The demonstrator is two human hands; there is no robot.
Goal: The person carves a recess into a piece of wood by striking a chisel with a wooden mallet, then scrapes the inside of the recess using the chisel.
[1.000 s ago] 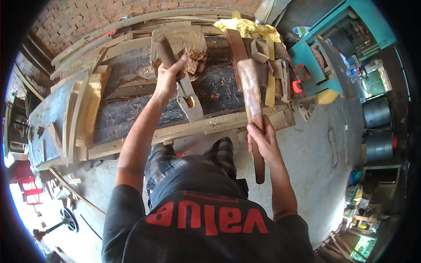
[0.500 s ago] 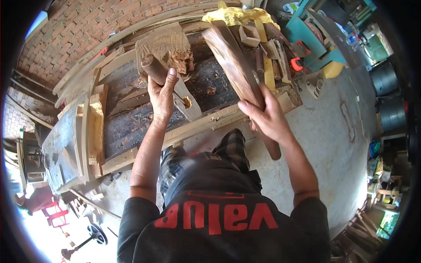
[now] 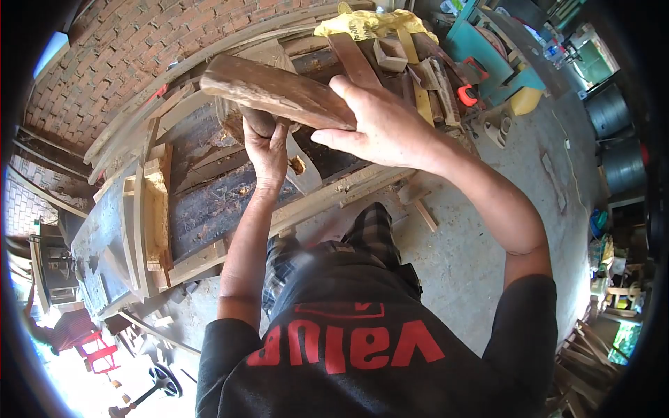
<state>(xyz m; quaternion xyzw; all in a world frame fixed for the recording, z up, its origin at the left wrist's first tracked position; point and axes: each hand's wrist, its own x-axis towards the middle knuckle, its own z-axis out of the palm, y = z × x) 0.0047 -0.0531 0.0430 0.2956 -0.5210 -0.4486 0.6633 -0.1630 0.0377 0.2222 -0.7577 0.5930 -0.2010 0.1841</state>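
The right hand (image 3: 390,129), thumb and finger parted around a wooden bar (image 3: 279,90), which hides the top of the cylindrical handle (image 3: 258,122) enclosed by the left hand (image 3: 267,155) beneath.

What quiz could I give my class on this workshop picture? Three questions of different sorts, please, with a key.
1. Multiple choice: what does the right hand hold?
A) a yellow bag
B) a thick wooden bar
C) a tape measure

2. True or false: the left hand is empty.

3. Fill the gap: the letters printed on the shirt are coloured ___.

Key:
1. B
2. False; it is closed around a round wooden handle.
3. red
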